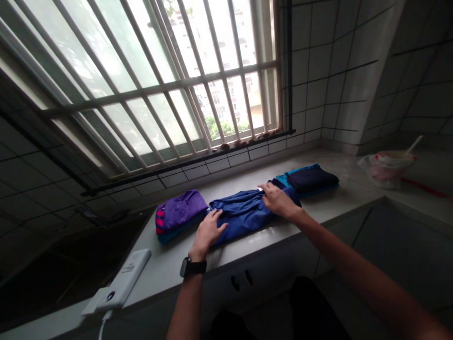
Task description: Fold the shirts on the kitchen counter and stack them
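A blue garment (244, 213), creased and laid out lengthwise, lies on the pale counter in front of me. My left hand (208, 230) rests on its left end, fingers and thumb spread. On its right part, near the top edge, sits my right hand (278, 199), with fingers stretched over the cloth by a small white patch. To the left is a folded stack with a purple garment (186, 208) on top, and red-striped and teal cloth below. Beyond my right hand, a dark folded garment (313, 179) lies on teal cloth, close to the blue one.
A white power strip (129, 274) with a plugged-in cable lies at the counter's left, beside a dark recess (71, 255). At the far right stands a bowl in a plastic bag (387, 170) with a utensil. A barred window (170, 85) rises behind the counter (226, 255).
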### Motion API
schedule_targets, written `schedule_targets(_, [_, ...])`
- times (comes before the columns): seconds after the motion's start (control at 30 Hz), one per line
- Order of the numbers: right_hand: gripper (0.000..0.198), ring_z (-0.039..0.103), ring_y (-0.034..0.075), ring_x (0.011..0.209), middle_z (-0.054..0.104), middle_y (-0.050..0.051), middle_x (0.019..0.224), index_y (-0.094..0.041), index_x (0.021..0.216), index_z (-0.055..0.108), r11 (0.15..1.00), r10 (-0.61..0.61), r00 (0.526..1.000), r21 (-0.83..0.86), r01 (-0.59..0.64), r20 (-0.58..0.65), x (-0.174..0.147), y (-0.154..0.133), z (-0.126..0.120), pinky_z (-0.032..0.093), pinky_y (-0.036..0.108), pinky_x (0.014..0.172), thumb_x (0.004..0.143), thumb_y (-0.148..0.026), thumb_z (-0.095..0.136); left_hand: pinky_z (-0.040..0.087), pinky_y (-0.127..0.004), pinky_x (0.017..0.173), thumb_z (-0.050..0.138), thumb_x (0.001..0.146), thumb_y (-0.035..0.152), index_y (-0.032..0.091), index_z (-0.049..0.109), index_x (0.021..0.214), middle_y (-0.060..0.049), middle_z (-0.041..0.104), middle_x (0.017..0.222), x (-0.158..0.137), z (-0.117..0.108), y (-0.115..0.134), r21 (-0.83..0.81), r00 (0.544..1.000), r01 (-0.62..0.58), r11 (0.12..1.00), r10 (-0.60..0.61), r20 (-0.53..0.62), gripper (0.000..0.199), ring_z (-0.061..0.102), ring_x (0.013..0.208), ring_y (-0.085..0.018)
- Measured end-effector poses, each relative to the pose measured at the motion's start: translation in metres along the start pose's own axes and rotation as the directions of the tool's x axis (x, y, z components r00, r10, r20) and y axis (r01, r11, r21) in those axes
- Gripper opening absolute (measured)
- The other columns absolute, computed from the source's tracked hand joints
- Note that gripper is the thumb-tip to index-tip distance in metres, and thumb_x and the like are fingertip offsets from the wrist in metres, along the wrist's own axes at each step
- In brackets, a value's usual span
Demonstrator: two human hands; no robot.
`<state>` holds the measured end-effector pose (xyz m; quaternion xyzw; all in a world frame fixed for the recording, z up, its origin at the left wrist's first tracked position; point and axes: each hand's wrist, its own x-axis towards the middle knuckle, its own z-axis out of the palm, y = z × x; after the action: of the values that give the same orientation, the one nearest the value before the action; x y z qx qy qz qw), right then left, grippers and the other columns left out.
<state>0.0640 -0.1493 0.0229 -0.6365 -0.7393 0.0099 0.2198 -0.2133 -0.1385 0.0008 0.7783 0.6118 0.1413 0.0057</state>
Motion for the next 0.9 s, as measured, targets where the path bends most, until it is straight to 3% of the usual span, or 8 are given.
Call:
schedule_targets(0.07, [0.043,0.054,0.036,0.127,0.058,0.020,0.139,-0.019,0.137,0.059,0.999,0.041,0.979,-0.034,-0.035,0.200,-0.021,-0.006,0.030,0.043,0.054,0.104,0.096,-0.029,0.053,0.042,-0.039,0.113,0.056,0.094,0.034,0.018,0.057,0.140,-0.015,0.049,0.154,-0.009,0.026,-0.002,0.053,0.994,0.019,0.998,-0.025,0.109,0.048,0.047,0.141,-0.028])
schedule_targets(0.2, [0.046,0.030,0.040,0.148,0.042,0.020,0.156,-0.021,0.141,0.059,0.991,0.071,0.979,-0.124,-0.048,0.193,-0.044,-0.003,0.065,0.024,0.068,0.113,0.098,-0.029,0.046,0.045,-0.045,0.108,0.048,0.098,0.042,0.020,0.052,0.144,-0.016,0.048,0.153,-0.033,0.036,-0.001,0.139,0.989,0.040,0.989,-0.059,0.133,0.052,0.048,0.139,-0.031])
schedule_targets(0.43, [0.042,0.032,0.032,0.149,0.046,0.009,0.156,-0.031,0.138,0.061,0.986,-0.161,0.958,-0.007,0.168,0.237,-0.016,0.032,0.065,0.022,0.066,0.117,0.099,-0.025,0.046,0.051,-0.043,0.087,0.046,0.097,0.047,0.014,0.068,0.116,-0.015,0.068,0.110,-0.092,0.016,0.044,0.261,1.000,-0.007,0.965,0.003,0.016,0.044,0.062,0.106,-0.032])
schedule_targets(0.53, [0.040,0.032,0.036,0.148,0.049,0.011,0.154,-0.028,0.132,0.067,0.976,-0.213,0.961,0.000,0.216,0.175,-0.006,0.030,0.065,0.021,0.072,0.114,0.098,-0.017,0.047,0.051,-0.042,0.085,0.052,0.094,0.050,0.018,0.071,0.101,-0.011,0.069,0.098,-0.112,0.017,0.053,0.175,0.991,-0.136,0.975,0.135,0.019,0.038,0.064,0.096,-0.028])
schedule_targets(0.6, [0.044,0.040,0.035,0.145,0.053,0.015,0.150,-0.024,0.127,0.069,0.957,-0.290,0.952,0.021,0.289,0.101,-0.010,0.024,0.065,0.025,0.067,0.116,0.094,-0.007,0.047,0.050,-0.044,0.093,0.062,0.086,0.054,0.021,0.071,0.108,-0.011,0.069,0.112,-0.119,0.021,0.044,0.095,0.969,-0.243,0.965,0.245,-0.008,0.041,0.063,0.106,-0.030])
schedule_targets(0.73, [0.065,0.056,0.027,0.129,0.057,0.015,0.143,-0.021,0.138,0.060,0.848,-0.512,0.854,0.211,0.485,0.095,-0.050,0.016,0.062,0.044,0.044,0.110,0.076,0.000,0.060,0.042,-0.054,0.108,0.080,0.069,0.047,0.027,0.050,0.145,-0.013,0.048,0.153,-0.130,0.040,0.003,0.115,0.913,-0.391,0.913,0.401,-0.080,0.085,0.045,0.138,-0.038])
schedule_targets(0.8, [0.087,0.048,0.031,0.138,0.046,0.017,0.153,-0.023,0.149,0.049,0.810,-0.572,0.807,0.256,0.528,0.147,-0.078,0.016,0.062,0.041,0.046,0.112,0.066,-0.004,0.071,0.044,-0.050,0.106,0.072,0.077,0.028,0.029,0.041,0.152,-0.013,0.045,0.156,-0.137,0.052,-0.014,0.170,0.887,-0.435,0.884,0.453,-0.088,0.081,0.044,0.141,-0.034])
schedule_targets(0.9, [0.107,0.026,0.038,0.150,0.022,0.020,0.166,-0.027,0.157,0.033,0.816,-0.576,0.803,0.170,0.552,0.155,-0.111,0.016,0.069,0.029,0.058,0.117,0.061,-0.004,0.074,0.048,-0.042,0.103,0.049,0.083,0.002,0.032,0.043,0.151,-0.011,0.052,0.150,-0.143,0.061,-0.027,0.226,0.858,-0.452,0.863,0.490,-0.154,0.075,0.050,0.137,-0.027])
